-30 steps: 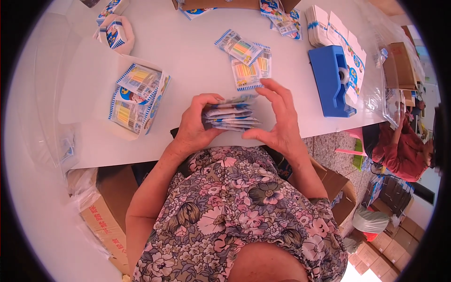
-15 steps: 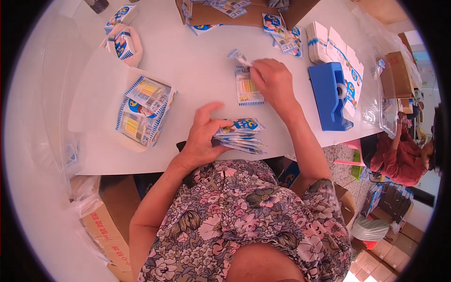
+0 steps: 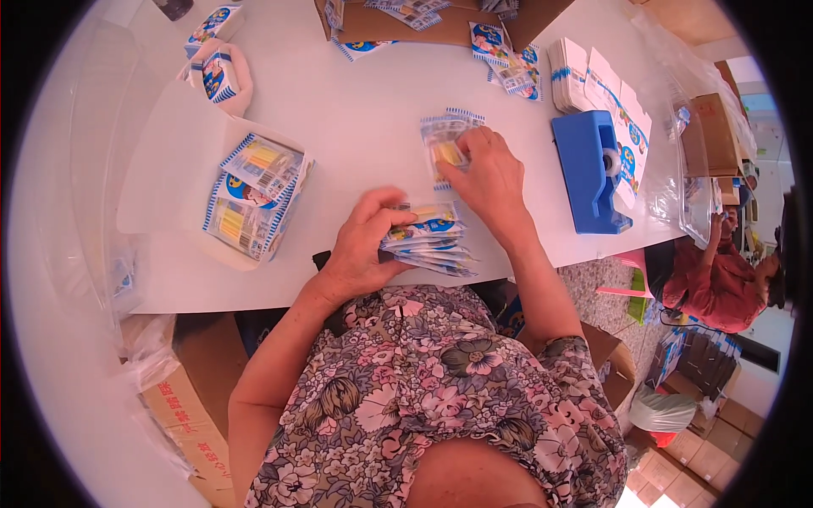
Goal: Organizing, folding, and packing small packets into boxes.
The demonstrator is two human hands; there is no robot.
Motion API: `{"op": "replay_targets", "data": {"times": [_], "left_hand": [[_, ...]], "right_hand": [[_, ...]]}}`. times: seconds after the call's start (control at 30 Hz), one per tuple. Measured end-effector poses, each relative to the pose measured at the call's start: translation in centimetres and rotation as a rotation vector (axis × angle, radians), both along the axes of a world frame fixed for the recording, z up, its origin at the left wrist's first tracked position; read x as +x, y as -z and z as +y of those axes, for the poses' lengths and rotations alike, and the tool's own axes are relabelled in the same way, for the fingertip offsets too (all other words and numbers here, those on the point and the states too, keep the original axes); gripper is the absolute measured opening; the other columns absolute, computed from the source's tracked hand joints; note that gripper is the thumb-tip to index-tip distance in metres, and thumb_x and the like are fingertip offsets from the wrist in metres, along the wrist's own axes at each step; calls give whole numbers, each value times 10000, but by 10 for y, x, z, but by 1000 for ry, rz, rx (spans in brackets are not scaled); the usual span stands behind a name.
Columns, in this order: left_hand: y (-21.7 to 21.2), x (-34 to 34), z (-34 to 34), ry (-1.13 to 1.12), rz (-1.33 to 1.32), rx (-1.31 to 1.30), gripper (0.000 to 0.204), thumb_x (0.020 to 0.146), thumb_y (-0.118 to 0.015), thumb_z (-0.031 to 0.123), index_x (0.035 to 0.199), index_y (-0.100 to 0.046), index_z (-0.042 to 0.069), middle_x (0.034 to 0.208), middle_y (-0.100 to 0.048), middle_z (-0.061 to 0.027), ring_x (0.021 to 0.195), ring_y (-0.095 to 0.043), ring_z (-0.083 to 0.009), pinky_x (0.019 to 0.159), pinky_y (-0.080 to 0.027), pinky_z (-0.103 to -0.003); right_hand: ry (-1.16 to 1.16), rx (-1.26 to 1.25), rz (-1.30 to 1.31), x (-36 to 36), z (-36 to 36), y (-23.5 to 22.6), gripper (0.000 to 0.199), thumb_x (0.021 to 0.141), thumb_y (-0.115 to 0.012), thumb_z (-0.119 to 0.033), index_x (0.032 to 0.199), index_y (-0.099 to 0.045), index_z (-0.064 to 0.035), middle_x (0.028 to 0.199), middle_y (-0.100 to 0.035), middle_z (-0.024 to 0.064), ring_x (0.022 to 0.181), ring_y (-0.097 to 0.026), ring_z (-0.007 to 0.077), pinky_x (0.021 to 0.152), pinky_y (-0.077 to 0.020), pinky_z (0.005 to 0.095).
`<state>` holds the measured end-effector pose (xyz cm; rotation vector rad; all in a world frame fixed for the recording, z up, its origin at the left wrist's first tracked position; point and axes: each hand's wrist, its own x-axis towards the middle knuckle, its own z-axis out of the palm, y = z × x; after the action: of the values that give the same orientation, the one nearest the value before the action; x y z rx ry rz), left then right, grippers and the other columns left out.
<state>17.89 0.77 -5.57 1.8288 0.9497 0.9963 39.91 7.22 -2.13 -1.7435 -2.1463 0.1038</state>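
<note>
The right hand (image 3: 489, 173) covers the near right part of the packet (image 3: 439, 135) in its grip, and its fingertips are partly out of sight. The left hand (image 3: 360, 245) hides one end of the packet stack (image 3: 434, 245), whose layers overlap too closely to count. Top packets conceal whatever lies deeper in the white box (image 3: 230, 251). The upper edge cuts off the cardboard box (image 3: 445, 30). The co-worker's hands (image 3: 719, 222) are too small to read.
</note>
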Motion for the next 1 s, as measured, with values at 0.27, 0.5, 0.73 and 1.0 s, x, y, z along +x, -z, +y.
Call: {"op": "replay_targets", "data": {"times": [0.27, 0.5, 0.73, 1.0], "left_hand": [[0, -3, 1, 42, 2, 26, 610, 609, -899, 85, 1144, -606, 83, 1250, -596, -136, 1163, -571, -323, 1001, -457, -403], [2, -1, 3, 83, 47, 27, 646, 619, -903, 84, 1186, -594, 93, 1268, -597, -125, 1170, -572, -310, 999, -453, -394], [-1, -3, 0, 17, 15, -44, 613, 626, -902, 124, 1161, -605, 87, 1353, -565, -147, 1221, -564, -317, 1034, -453, -412], [11, 2, -3, 50, -45, -110, 663, 647, -895, 92, 1226, -574, 101, 1269, -588, -139, 1148, -588, -322, 1011, -462, -380]], "right_hand": [[49, -354, 400, 18, 3, -22, 358, 910, -691, -378, 960, -702, -23, 871, -674, 110, 819, -679, 287, 704, -546, 399], [134, -51, -230, 13, 12, 4, 371, 809, -717, -350, 1020, -694, -45, 969, -663, 116, 890, -686, 292, 721, -550, 424], [-309, -544, 521, 25, 2, -16, 263, 808, -747, -181, 1039, -758, -56, 942, -722, 92, 837, -671, 173, 725, -535, 329], [104, 264, 217, 95, 152, 33, 409, 901, -713, -351, 1142, -710, -21, 1116, -715, 167, 960, -687, 290, 813, -533, 354]]}}
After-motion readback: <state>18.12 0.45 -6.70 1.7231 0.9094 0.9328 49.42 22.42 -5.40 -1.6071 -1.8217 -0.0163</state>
